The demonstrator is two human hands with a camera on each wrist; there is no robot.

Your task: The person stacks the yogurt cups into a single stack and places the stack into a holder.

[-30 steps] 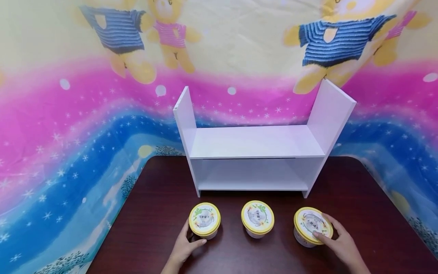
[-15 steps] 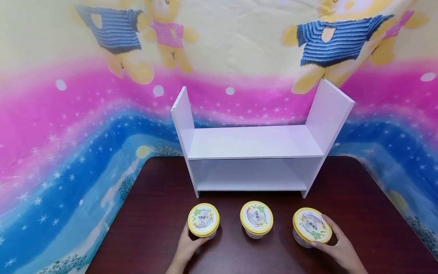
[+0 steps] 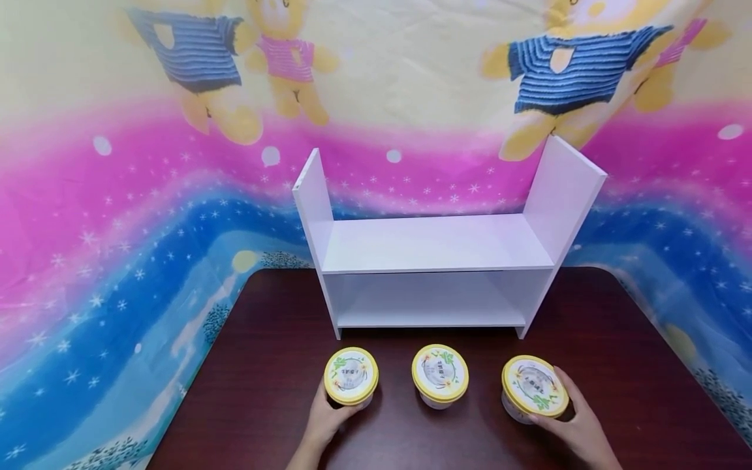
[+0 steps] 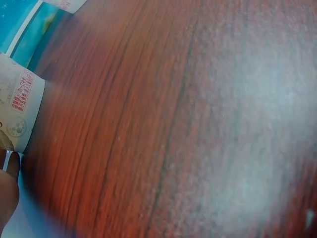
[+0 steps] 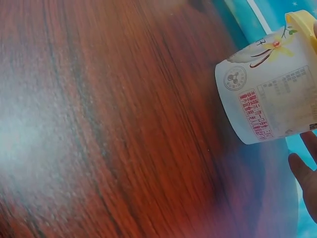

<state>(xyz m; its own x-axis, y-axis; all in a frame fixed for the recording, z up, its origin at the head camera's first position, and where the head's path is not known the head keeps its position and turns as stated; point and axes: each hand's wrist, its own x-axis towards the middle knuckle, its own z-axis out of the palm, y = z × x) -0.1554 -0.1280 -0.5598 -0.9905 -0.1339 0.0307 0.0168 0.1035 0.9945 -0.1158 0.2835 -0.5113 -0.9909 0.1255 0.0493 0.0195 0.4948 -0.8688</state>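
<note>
Three paper dessert tubs with yellow-rimmed, printed lids stand in a row on the dark wooden table. My left hand [image 3: 322, 421] grips the left tub [image 3: 351, 375], its thumb along the front side and its fingers partly hidden at the left. At the other end, my right hand [image 3: 578, 424] holds the right tub [image 3: 533, 388] between a thumb at the front and fingers at the right. No hand touches the middle tub [image 3: 440, 376]. In the right wrist view, a white tub wall [image 5: 270, 91] with red print is beside the fingers [image 5: 299, 171].
Behind the tubs stands a white two-tier shelf [image 3: 431, 245] with tall side panels. The brown table [image 3: 252, 385] extends on both sides of it. A colourful printed cloth [image 3: 399, 85] with bears hangs at the back.
My right thumb has slid off the top of the lid to the tub's front, uncovering green print. My left thumb has come closer against its tub. The tubs stay in their places.
</note>
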